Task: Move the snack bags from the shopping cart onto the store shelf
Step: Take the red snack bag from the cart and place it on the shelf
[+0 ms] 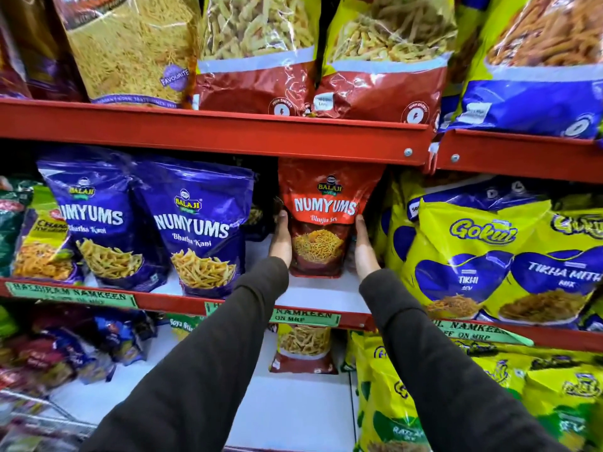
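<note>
A red Numyums snack bag (321,220) stands upright on the white middle shelf (321,298), its top under the red shelf rail above. My left hand (281,238) presses flat against the bag's left side. My right hand (364,247) presses against its right side. Both hands hold the bag between them. Two purple Numyums bags (199,223) stand to its left. The wire shopping cart (36,415) shows only at the bottom left corner, with blurred bags in it.
Yellow Gokul bags (483,256) crowd the shelf just right of the red bag. The red rail (212,132) of the upper shelf hangs close over the bag's top. Larger snack bags fill the top shelf; a small bag (303,349) and yellow packs sit on the lower shelf.
</note>
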Demonstrator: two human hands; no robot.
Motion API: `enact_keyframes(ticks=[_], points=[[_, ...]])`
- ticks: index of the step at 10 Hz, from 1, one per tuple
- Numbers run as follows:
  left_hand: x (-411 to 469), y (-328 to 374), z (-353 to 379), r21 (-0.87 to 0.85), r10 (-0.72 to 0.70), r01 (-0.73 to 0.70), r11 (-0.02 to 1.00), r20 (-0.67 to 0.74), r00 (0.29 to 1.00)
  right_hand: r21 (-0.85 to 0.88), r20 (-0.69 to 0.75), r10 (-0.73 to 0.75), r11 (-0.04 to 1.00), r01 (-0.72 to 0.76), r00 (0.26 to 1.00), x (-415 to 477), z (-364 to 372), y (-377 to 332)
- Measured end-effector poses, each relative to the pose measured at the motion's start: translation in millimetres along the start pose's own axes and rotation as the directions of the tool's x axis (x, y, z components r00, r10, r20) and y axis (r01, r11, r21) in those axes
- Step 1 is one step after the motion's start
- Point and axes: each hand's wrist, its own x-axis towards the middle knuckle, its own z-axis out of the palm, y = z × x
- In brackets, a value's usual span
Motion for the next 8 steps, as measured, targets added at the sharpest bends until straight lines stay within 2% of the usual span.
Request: enact_keyframes(ticks=[1, 2, 3, 4, 5, 6, 8], points=[[-6.4, -13.3, -5.3, 0.060, -0.011, 0.010, 0.998, 0.014, 1.000, -0.013, 0.017, 0.004, 1.000, -0.004, 1.000, -5.0, 0.0, 9.6], [-18.1, -19.8, -17.2, 0.213, 0.082, -0.080, 0.974, -0.002, 0.997, -0.010, 0.021, -0.011, 1.000, 0.012, 1.000, -15.1, -0.5, 12.0], [-33.8, -25.8, -28.3, 0.309, 0.114, -0.110, 0.945, 0.006, 0.993, -0.107, 0.012, -0.033, 0.994, 0.034, 0.999, -32.2, -3.0, 15.9], [-50.1, -29.3, -36.2, 0.429, 0.179, -0.180, 0.885, 0.045, 0.983, -0.230, 0.009, -0.138, 0.964, 0.137, 0.990, -57.5, -5.9, 20.9], [-62.0, -32.2, -40.2, 0.517, 0.210, -0.194, 0.834, 0.028, 0.977, -0.387, -0.022, -0.185, 0.908, 0.162, 0.983, -77.7, -6.9, 24.5], [-74.6, -32.4, -41.1, 0.526, 0.234, -0.227, 0.819, 0.054, 0.971, -0.434, -0.067, -0.202, 0.888, 0.153, 0.977, -90.7, -7.5, 27.9], [-89.0, -30.0, -48.0, 0.514, 0.202, -0.203, 0.833, 0.060, 0.978, -0.414, 0.026, -0.116, 0.903, 0.116, 0.993, -99.6, -8.9, 22.6]])
